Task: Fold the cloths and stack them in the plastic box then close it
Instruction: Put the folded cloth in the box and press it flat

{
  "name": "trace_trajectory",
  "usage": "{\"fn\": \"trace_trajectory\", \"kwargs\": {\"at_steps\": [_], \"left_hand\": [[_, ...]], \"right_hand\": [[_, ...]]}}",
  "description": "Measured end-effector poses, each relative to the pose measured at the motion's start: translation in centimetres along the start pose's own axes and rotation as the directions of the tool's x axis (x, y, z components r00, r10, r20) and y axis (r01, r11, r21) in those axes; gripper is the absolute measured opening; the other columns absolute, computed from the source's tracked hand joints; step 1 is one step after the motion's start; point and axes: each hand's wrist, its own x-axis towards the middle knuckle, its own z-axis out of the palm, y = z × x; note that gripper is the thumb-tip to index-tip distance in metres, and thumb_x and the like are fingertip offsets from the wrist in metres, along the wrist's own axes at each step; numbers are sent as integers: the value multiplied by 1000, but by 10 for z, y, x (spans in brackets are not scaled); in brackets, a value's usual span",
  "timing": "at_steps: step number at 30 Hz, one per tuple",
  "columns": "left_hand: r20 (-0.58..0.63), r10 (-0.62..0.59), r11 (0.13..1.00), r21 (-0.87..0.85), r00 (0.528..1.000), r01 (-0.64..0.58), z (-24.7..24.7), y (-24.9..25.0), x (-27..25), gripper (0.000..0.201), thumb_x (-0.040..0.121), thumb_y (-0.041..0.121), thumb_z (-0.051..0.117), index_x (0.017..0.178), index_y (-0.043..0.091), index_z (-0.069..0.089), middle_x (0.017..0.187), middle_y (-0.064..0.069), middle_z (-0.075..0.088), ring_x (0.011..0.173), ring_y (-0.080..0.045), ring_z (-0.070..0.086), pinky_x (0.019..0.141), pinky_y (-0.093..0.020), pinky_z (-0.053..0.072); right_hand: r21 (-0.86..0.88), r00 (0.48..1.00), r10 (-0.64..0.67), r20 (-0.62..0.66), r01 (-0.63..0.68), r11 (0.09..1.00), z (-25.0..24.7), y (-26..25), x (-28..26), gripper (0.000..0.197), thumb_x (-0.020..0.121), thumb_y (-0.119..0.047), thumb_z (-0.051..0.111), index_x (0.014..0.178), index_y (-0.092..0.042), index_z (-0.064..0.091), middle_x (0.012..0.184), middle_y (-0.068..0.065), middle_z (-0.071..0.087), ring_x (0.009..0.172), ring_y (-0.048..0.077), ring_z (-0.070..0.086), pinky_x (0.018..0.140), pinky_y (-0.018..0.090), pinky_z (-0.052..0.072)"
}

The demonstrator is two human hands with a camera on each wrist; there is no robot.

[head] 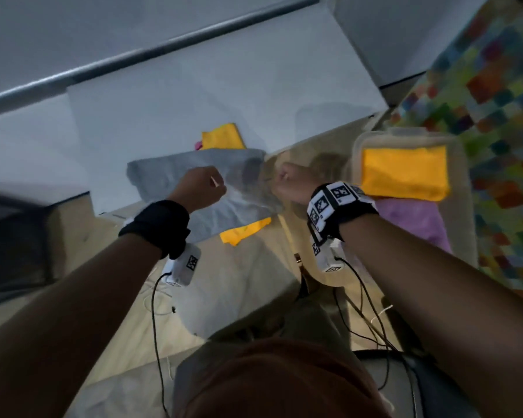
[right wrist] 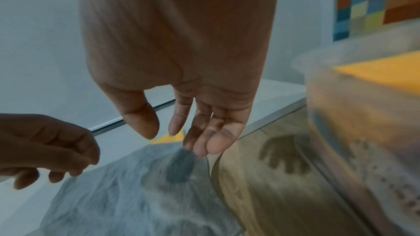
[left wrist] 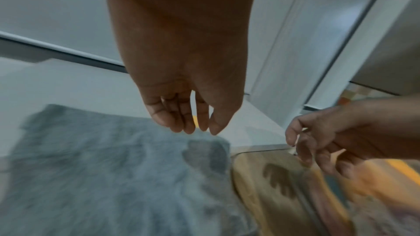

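Note:
A grey cloth (head: pixel 157 176) lies spread flat, partly on a white surface (head: pixel 224 86). My left hand (head: pixel 203 188) hovers just above its middle, fingers (left wrist: pixel 188 125) hanging loose and holding nothing. My right hand (head: pixel 290 182) hovers over the cloth's right corner, fingers (right wrist: pixel 200 143) relaxed and empty. One yellow cloth (head: pixel 222 135) lies behind the grey cloth (right wrist: pixel 136 195), and another (head: pixel 242 230) pokes out under its near edge. The clear plastic box (head: pixel 465 206) stands open at the right, holding a folded yellow cloth (head: pixel 405 170) and a purple cloth (head: pixel 411 218).
A colourful checked rug (head: pixel 495 86) lies right of the box (right wrist: pixel 341 114). A clear curved edge (right wrist: pixel 211 168) runs beside the grey cloth's right side. White panels stand behind. Thin cables (head: pixel 156 327) hang from my wrists. The picture is dim and blurred.

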Motion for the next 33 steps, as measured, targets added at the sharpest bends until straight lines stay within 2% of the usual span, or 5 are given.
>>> {"fn": "trace_trajectory", "kwargs": {"at_steps": [5, 11, 19, 25, 33], "left_hand": [[38, -225, 974, -23, 974, 226, 17, -82, -9, 32, 82, 22, 75, 107, 5, 65, 102, -19, 67, 101, -32, 62, 85, -31, 43], [199, -398, 917, 58, 895, 395, 99, -140, -20, 100, 69, 36, 85, 147, 12, 28, 142, -20, 32, 127, -44, 40, 107, -46, 38], [-53, -344, 924, 159, 938, 348, 139, -153, -48, 64, 80, 3, 57, 140, 5, 36, 130, -20, 38, 105, -43, 42, 86, -49, 49], [-82, -289, 946, 128, 954, 298, 124, -152, -62, 48, 85, 35, 47, 122, 6, 52, 112, -17, 46, 104, -39, 43, 78, -52, 50], [-382, -385, 851, -499, 840, 163, 41, -113, -71, 16, 98, 19, 45, 97, 7, 33, 69, -3, 57, 54, -8, 62, 48, -30, 49]], "right_hand": [[-38, 988, 69, 137, -64, 997, 50, -4, 42, 29, 83, -23, 65, 108, -24, 51, 103, -1, 55, 102, 25, 57, 74, 26, 36], [90, 985, 147, 92, -155, 984, 103, 18, 84, 83, 73, -14, 76, 139, -24, 27, 126, 0, 41, 107, 18, 47, 88, 29, 43], [-233, 997, 24, 74, -6, 972, 134, 52, 91, 73, 60, -13, 85, 112, -22, 34, 107, 6, 37, 90, 26, 45, 71, 34, 38], [-402, 978, -203, 52, 206, 892, 137, 60, 85, 18, 77, -2, 63, 88, -14, 54, 106, 16, 55, 90, 38, 57, 72, 40, 50], [-304, 926, -329, -185, 265, 915, 104, 2, 62, 7, 89, -22, 53, 88, -15, 52, 91, 8, 55, 82, 35, 53, 74, 44, 46]]}}
